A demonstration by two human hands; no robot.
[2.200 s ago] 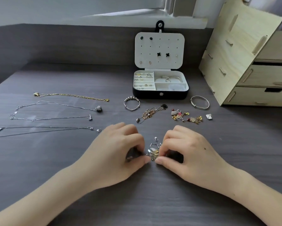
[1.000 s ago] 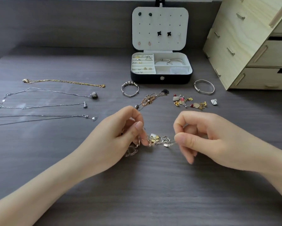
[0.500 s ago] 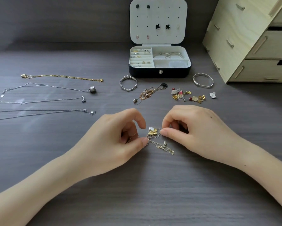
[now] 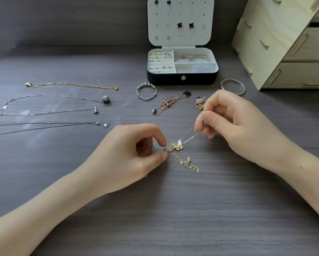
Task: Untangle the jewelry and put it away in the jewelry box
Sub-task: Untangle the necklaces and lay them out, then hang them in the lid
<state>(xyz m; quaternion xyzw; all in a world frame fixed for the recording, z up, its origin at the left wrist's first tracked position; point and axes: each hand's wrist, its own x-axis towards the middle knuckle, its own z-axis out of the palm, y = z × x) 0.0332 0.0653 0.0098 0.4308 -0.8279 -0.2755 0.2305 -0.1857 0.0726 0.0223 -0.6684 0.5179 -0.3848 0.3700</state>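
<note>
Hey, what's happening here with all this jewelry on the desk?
A person is working a tangle of fine chains apart with bare hands. The left hand pinches the tangle beside its gold butterfly charm, low over the table. The right hand pinches a thin silver chain and holds it raised and taut. Several necklaces lie straightened at the left. A rose-gold tangle sits near the open jewelry box, which holds rings and a bangle.

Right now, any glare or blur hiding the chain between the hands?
Head view: soft even light, no hard glare; faint sheen on the table by the silver necklaces; the tangled chain between left hand and right hand is thin but readable.
</note>
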